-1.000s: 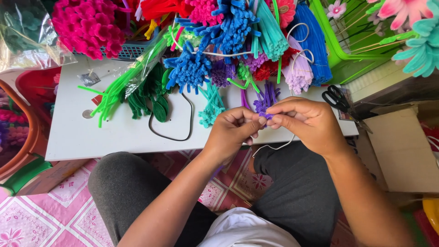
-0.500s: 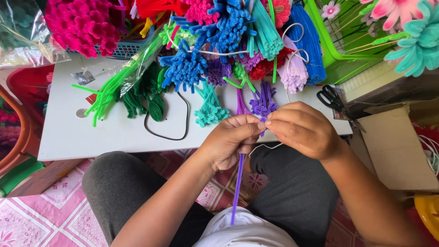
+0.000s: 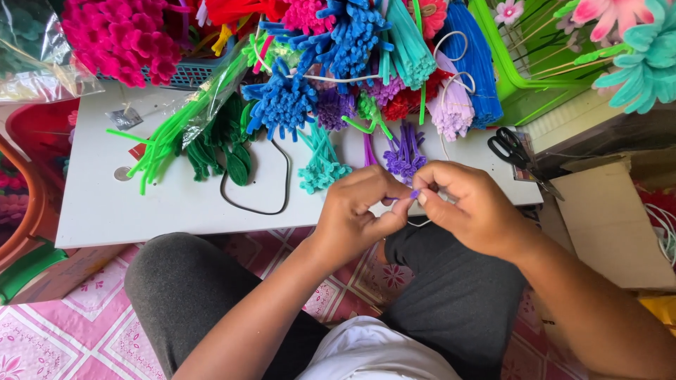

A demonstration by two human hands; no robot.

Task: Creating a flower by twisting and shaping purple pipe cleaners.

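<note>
My left hand [image 3: 359, 211] and my right hand [image 3: 468, 204] meet in front of me, over the near edge of a low white table [image 3: 98, 204]. Between their fingertips they pinch a small purple pipe cleaner piece [image 3: 415, 193], of which only the tip shows. Just behind the hands lies a bunch of purple pipe cleaner bits [image 3: 405, 151]. A teal bunch [image 3: 320, 169] lies to the left of it.
Piles of blue [image 3: 282, 105], green [image 3: 169, 141], pink [image 3: 120, 35] and lilac [image 3: 451, 105] pipe cleaners crowd the table's far side. Black scissors [image 3: 510, 144] lie at the right edge. A black cord loop [image 3: 253, 200] lies mid-table. A green basket [image 3: 521, 91] stands at right.
The long purple pipe cleaner that hung down below my hands half a second ago is gone from view; only a short purple tip shows between my fingers. Both hands stay together.
</note>
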